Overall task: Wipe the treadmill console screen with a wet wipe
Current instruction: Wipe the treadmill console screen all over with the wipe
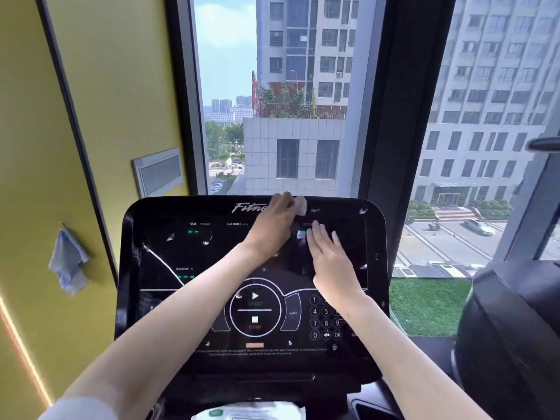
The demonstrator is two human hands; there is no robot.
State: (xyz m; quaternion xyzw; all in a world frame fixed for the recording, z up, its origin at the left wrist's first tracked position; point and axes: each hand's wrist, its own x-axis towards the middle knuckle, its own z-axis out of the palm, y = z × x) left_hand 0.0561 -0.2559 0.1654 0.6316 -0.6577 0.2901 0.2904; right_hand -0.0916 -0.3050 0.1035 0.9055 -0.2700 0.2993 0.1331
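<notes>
Glossy black console screen (197, 256) under flat-fingered right hand (328, 262), left hand (272, 225) clamped on crumpled wipe (300, 205).

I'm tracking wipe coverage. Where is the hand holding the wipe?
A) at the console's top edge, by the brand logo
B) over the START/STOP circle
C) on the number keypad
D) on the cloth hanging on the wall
A: the left hand grips the wet wipe at the top edge of the console beside the logo; the right hand lies flat on the screen below.
</notes>
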